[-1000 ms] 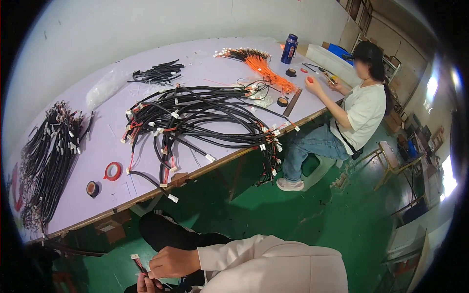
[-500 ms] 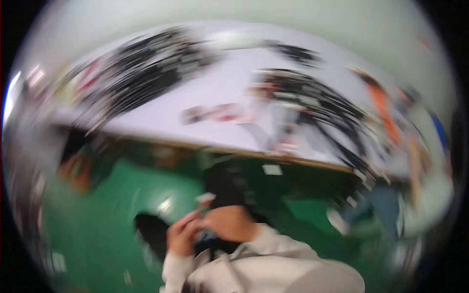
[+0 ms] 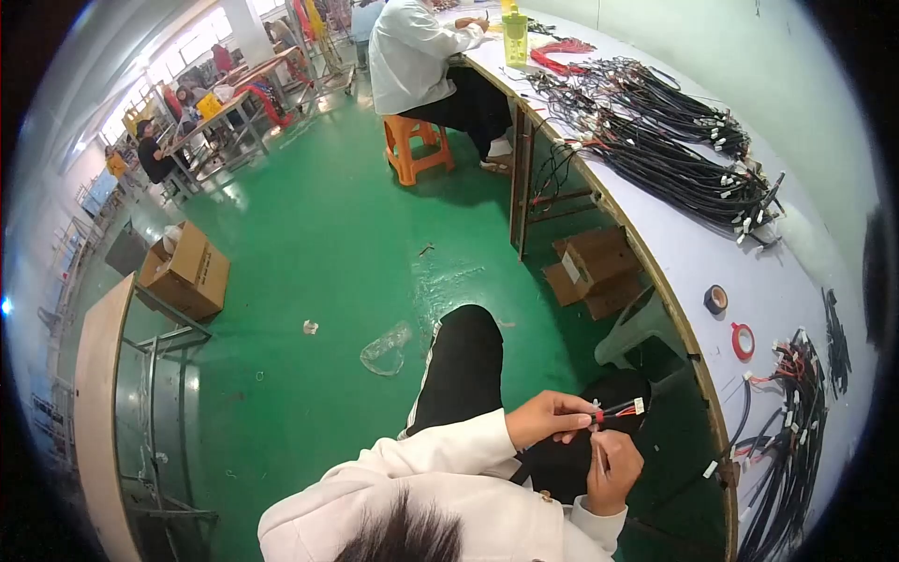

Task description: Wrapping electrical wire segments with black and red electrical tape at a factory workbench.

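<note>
My left hand (image 3: 548,419) pinches a short cable (image 3: 618,409) of red and black wires, just behind its white connector. My right hand (image 3: 613,468) sits right below it, fingers curled around the cable's lower part, which is mostly hidden in the palm. Both hands hover over my lap, above my black trouser leg (image 3: 459,365) and beside the workbench edge (image 3: 698,356). White sleeves cover both of my forearms.
The long pale workbench (image 3: 684,234) on the right carries black cable bundles (image 3: 684,159), a dark tape roll (image 3: 716,300) and a red tape roll (image 3: 743,340). Cardboard boxes (image 3: 595,272) lie under it. A seated person in white (image 3: 412,56) works farther along. A cardboard box (image 3: 187,272) and a plastic bag (image 3: 386,351) lie on the green floor.
The view has swung round from facing the workbench to looking along it. My hands stay together on the small cable and now appear higher in the picture.
</note>
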Tool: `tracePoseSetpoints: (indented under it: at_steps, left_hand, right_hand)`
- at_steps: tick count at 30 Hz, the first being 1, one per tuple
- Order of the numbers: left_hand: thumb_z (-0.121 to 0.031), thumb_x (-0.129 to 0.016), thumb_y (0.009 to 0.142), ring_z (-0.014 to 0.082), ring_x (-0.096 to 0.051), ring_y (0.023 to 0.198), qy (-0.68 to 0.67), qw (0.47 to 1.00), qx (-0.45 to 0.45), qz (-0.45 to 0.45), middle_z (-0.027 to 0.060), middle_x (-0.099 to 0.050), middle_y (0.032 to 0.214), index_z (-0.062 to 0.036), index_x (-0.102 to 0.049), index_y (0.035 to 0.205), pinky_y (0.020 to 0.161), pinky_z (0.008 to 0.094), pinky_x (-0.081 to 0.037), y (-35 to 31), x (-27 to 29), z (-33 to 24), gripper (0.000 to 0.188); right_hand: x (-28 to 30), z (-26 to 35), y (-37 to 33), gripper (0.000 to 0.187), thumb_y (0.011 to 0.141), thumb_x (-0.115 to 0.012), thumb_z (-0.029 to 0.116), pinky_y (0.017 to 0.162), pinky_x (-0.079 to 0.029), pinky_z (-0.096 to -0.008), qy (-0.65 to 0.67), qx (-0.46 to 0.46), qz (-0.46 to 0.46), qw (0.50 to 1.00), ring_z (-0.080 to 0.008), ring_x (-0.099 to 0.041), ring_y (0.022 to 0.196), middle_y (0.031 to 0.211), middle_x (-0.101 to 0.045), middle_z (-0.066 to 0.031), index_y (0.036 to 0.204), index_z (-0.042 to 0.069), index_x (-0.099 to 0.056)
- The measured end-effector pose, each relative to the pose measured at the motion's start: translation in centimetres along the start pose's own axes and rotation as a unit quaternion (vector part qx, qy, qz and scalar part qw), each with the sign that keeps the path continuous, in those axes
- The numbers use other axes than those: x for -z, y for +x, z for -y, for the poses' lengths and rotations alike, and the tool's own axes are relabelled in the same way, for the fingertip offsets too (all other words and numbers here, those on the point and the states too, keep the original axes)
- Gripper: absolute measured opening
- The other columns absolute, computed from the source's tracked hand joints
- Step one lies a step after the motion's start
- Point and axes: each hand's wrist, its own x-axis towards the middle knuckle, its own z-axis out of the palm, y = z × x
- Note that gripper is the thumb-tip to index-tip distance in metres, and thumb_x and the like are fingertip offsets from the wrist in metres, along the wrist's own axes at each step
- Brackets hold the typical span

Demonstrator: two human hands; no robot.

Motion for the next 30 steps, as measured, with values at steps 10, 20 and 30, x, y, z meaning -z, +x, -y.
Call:
tracePoseSetpoints:
  at_steps: [10,20,30]
  left_hand:
    - [-0.019,-0.057,0.089,0.0038,-0.048,0.059,-0.011,1.000,0.018,0.002,-0.0001,-0.063,0.085,-0.0014,-0.061,0.107,0.050,0.0171,-0.036,0.2,-0.3,0.1,0.026]
    - [-0.019,-0.057,0.089,0.0036,-0.049,0.059,-0.011,1.000,0.021,0.001,-0.0008,-0.063,0.083,-0.0017,-0.061,0.107,0.050,0.0171,-0.036,0.5,-0.2,0.9,0.025]
    - [-0.017,-0.058,0.087,0.0048,-0.053,0.068,0.029,0.997,0.021,-0.063,0.0011,-0.064,0.089,-0.0015,-0.061,0.110,0.061,0.0185,-0.042,-0.4,-0.9,-0.6,0.028]
  right_hand:
    - [0.2,-0.1,0.0,0.013,0.074,-0.062,-0.005,0.055,-0.046,-0.0321,0.005,0.010,-0.012,1.000,-0.0294,-0.059,0.063,0.072,-0.058,-0.0149,0.083,0.002,-0.056]
    - [0.3,-0.5,-0.7,0.012,0.073,-0.061,-0.005,0.057,-0.046,-0.0319,0.014,0.001,-0.016,1.000,-0.0283,-0.059,0.063,0.072,-0.059,-0.0139,0.083,0.001,-0.056]
    - [-0.4,-0.3,-1.2,0.005,0.078,-0.062,0.000,0.055,-0.045,-0.0237,0.199,-0.136,-0.039,0.970,-0.0141,-0.057,0.061,0.074,-0.061,-0.0094,0.081,-0.002,-0.059]
